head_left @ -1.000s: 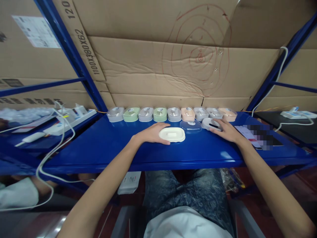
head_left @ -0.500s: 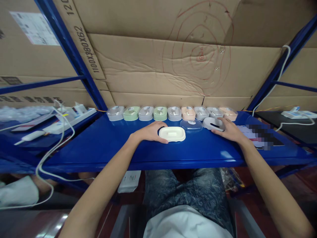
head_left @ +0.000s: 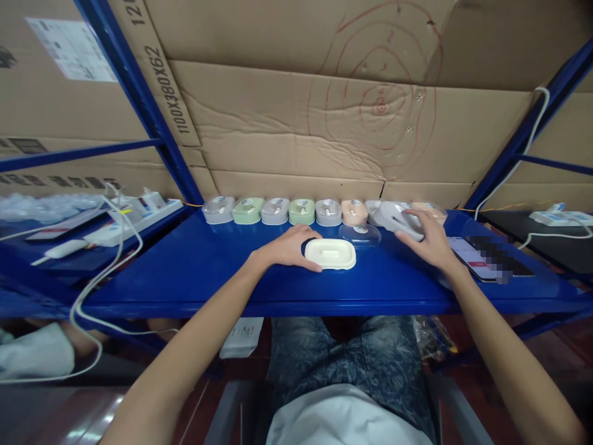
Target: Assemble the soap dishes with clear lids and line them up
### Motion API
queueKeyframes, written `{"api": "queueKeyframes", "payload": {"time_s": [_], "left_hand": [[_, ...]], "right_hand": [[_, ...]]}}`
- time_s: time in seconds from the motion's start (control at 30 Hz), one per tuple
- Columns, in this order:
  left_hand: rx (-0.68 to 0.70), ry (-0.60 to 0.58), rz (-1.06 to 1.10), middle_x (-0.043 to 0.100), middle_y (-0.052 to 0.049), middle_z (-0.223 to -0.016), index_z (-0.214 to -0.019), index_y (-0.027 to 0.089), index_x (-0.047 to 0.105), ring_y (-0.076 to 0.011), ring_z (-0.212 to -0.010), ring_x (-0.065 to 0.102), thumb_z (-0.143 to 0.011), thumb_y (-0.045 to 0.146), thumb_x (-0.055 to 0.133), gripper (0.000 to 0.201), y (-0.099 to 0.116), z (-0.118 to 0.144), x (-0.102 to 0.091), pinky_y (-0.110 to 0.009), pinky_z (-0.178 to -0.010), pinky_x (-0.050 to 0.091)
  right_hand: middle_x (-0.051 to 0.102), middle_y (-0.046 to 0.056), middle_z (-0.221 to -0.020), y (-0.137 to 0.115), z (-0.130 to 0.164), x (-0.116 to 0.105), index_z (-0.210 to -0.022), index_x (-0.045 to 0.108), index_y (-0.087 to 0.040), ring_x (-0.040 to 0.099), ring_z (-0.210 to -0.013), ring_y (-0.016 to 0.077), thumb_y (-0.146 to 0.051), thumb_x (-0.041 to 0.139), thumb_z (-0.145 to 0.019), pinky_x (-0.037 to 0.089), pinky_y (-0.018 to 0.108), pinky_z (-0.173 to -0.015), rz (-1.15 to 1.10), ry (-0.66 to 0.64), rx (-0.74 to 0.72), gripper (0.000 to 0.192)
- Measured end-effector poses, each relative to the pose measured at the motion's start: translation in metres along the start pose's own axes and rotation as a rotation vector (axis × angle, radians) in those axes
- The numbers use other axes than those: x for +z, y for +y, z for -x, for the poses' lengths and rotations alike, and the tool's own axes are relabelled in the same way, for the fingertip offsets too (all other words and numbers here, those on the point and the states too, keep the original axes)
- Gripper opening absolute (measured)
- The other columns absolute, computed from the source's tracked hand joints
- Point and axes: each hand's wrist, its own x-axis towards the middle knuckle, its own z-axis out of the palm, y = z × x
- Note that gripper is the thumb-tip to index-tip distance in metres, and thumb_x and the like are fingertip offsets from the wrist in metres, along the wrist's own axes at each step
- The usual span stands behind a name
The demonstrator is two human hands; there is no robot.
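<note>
My left hand [head_left: 293,247] is wrapped around the left end of a cream oval tray [head_left: 330,254] with a raised bar in its middle. The tray is low over the blue table; whether it touches is hard to tell. In my right hand [head_left: 428,242] is a light grey oval shell [head_left: 399,217], gripped between thumb and fingers, tilted and raised in front of the row of cases. A clear plastic lid [head_left: 360,235] lies on the table between my hands. Behind it stands a row of several small clear-lidded cases, among them a green case [head_left: 301,212] and a peach case [head_left: 354,212].
To the right a phone [head_left: 486,259] lies on the blue table [head_left: 185,272]. White cables [head_left: 81,303] hang at the left, near a power strip [head_left: 134,222]. Cardboard [head_left: 278,117] walls off the back, framed by blue metal posts [head_left: 178,167].
My right hand has lifted the grey shell and tilted it up in front of the cases. My left hand and the cream tray have shifted slightly to the right.
</note>
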Motion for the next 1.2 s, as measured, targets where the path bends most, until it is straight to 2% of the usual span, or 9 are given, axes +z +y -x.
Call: {"api": "queueKeyframes", "payload": {"time_s": [0.13, 0.27, 0.43, 0.53, 0.63, 0.77, 1.03, 1.2], "left_hand": [[0.023, 0.013, 0.017, 0.070, -0.012, -0.131, -0.136, 0.027, 0.073, -0.0397, -0.131, 0.059, -0.067, 0.076, 0.094, 0.088, 0.004, -0.003, 0.007, -0.053, -0.115, 0.047], [0.047, 0.018, 0.034, 0.070, -0.012, -0.135, -0.137, 0.026, 0.072, -0.0410, -0.135, 0.059, -0.066, 0.076, 0.095, 0.090, 0.003, -0.005, 0.010, -0.055, -0.118, 0.046], [0.050, 0.022, 0.089, 0.070, -0.016, -0.146, -0.149, 0.022, 0.065, -0.0434, -0.137, 0.063, -0.061, 0.073, 0.100, 0.107, -0.002, -0.005, 0.006, -0.052, -0.114, 0.051], [0.046, 0.013, 0.121, 0.066, -0.017, -0.154, -0.159, 0.024, 0.057, -0.0421, -0.138, 0.064, -0.060, 0.071, 0.101, 0.118, -0.006, -0.002, 0.002, -0.050, -0.113, 0.052], [0.003, 0.000, 0.119, 0.066, -0.017, -0.153, -0.161, 0.024, 0.056, -0.0403, -0.131, 0.067, -0.059, 0.070, 0.102, 0.121, -0.009, 0.000, -0.001, -0.051, -0.111, 0.054], [-0.002, -0.011, 0.116, 0.070, -0.015, -0.145, -0.159, 0.024, 0.058, -0.0380, -0.123, 0.069, -0.060, 0.069, 0.102, 0.117, -0.009, 0.001, -0.001, -0.051, -0.106, 0.055], [0.018, -0.017, 0.092, 0.064, -0.016, -0.158, -0.156, 0.024, 0.059, -0.0410, -0.139, 0.063, -0.065, 0.068, 0.100, 0.109, -0.002, 0.001, -0.002, -0.051, -0.115, 0.050], [0.039, -0.011, 0.074, 0.070, -0.014, -0.144, -0.144, 0.023, 0.065, -0.0396, -0.133, 0.066, -0.065, 0.069, 0.099, 0.097, 0.001, 0.000, 0.000, -0.050, -0.113, 0.051]], "right_hand": [[0.067, 0.015, -0.145, -0.042, -0.004, 0.009, -0.153, 0.061, -0.030, 0.066, -0.134, 0.0411, -0.067, 0.065, -0.102, 0.053, 0.061, -0.117, -0.111, -0.141, -0.151, 0.062], [0.064, 0.017, -0.144, -0.080, -0.007, 0.028, -0.155, 0.062, -0.029, 0.064, -0.135, 0.0415, -0.069, 0.067, -0.102, 0.054, 0.062, -0.116, -0.150, -0.286, -0.270, 0.067], [0.061, 0.022, -0.146, -0.105, -0.012, 0.047, -0.154, 0.066, -0.023, 0.062, -0.135, 0.0430, -0.074, 0.065, -0.102, 0.055, 0.064, -0.114, -0.116, -0.340, -0.379, 0.074], [0.063, 0.022, -0.141, -0.110, -0.015, 0.054, -0.153, 0.067, -0.021, 0.062, -0.133, 0.0412, -0.074, 0.063, -0.103, 0.054, 0.062, -0.114, -0.102, -0.363, -0.447, 0.074], [0.062, 0.022, -0.141, -0.112, -0.015, 0.058, -0.153, 0.067, -0.020, 0.061, -0.133, 0.0407, -0.074, 0.061, -0.104, 0.054, 0.061, -0.114, -0.083, -0.380, -0.474, 0.073], [0.062, 0.021, -0.143, -0.110, -0.011, 0.062, -0.155, 0.066, -0.023, 0.059, -0.135, 0.0410, -0.073, 0.060, -0.106, 0.053, 0.062, -0.114, -0.095, -0.390, -0.461, 0.070], [0.061, 0.022, -0.144, -0.107, -0.006, 0.072, -0.157, 0.064, -0.023, 0.056, -0.138, 0.0414, -0.073, 0.060, -0.105, 0.049, 0.062, -0.118, -0.058, -0.388, -0.472, 0.072], [0.063, 0.022, -0.143, -0.107, -0.006, 0.072, -0.156, 0.066, -0.023, 0.057, -0.135, 0.0417, -0.073, 0.062, -0.104, 0.050, 0.063, -0.116, -0.053, -0.373, -0.475, 0.072]]}}
